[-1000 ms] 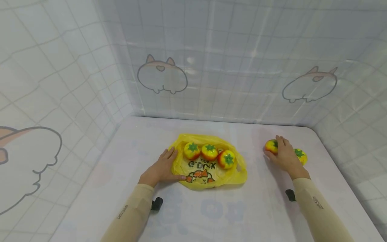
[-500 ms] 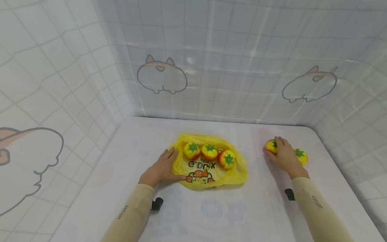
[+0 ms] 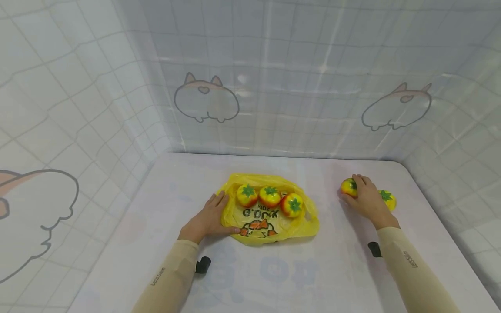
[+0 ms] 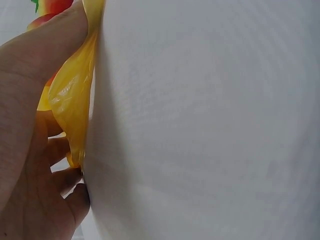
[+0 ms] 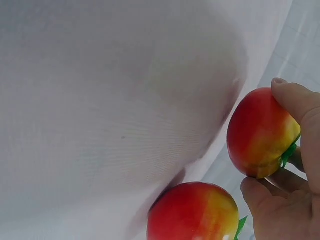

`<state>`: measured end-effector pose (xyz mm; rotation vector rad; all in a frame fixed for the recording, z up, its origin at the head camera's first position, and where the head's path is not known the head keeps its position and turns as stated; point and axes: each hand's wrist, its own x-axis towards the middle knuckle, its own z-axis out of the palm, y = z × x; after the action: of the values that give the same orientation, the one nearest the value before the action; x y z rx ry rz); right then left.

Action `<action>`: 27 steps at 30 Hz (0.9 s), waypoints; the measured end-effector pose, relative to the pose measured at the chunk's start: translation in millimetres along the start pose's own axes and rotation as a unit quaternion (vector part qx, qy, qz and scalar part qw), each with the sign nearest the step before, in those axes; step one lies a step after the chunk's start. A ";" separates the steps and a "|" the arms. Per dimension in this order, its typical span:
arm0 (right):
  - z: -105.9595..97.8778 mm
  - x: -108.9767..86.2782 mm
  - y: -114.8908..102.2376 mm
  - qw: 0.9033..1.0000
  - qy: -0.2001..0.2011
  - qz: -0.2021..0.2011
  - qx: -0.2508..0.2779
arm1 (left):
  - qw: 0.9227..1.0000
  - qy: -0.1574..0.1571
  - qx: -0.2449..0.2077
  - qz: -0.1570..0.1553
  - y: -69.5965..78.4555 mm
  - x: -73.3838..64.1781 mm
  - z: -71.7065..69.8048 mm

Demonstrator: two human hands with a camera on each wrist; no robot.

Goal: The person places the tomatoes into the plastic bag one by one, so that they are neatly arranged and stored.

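Observation:
In the head view my left hand (image 3: 209, 219) lies at the left edge of a yellow plastic bag (image 3: 254, 241), fingers spread straight and thumb on its lower edge. The left wrist view shows yellow plastic (image 4: 75, 95) between the thumb and the other fingers, which touch the table. Three red-and-yellow toy fruits with green leafy tops, one of them a middle fruit (image 3: 269, 197), sit on the bag. My right hand (image 3: 369, 200) grips another such toy fruit (image 5: 260, 132) between thumb and fingers. Beside that hand lies one more toy fruit (image 5: 192, 212), partly hidden by it in the head view.
A white table (image 3: 289, 278) with faint printed marks carries everything. White grid-patterned sheeting (image 3: 274, 121) with animal drawings rises behind it and at both sides. A small black object (image 3: 202, 265) shows at the left wrist, another black object (image 3: 374, 249) at the right.
The head view has shifted slightly. Both hands, the bag and the toy fruits keep nearly the same places, with the right hand still on its toy fruit.

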<state>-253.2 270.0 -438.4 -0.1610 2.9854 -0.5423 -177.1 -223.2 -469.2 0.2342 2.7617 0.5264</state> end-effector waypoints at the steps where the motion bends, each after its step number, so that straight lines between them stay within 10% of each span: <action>1: -0.5 -0.2 -0.5 1.000 0.000 0.001 0.001 | 1.000 0.000 -0.001 -0.001 0.1 -0.1 -0.3; 27: -6.4 -5.3 -22.9 1.000 -0.009 0.001 0.010 | 1.000 -0.003 -0.005 0.003 -2.3 -0.2 -0.7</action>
<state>-246.8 251.5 -423.8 -0.1607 2.9612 -0.5682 -177.4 -225.6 -469.3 0.2429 2.7525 0.5400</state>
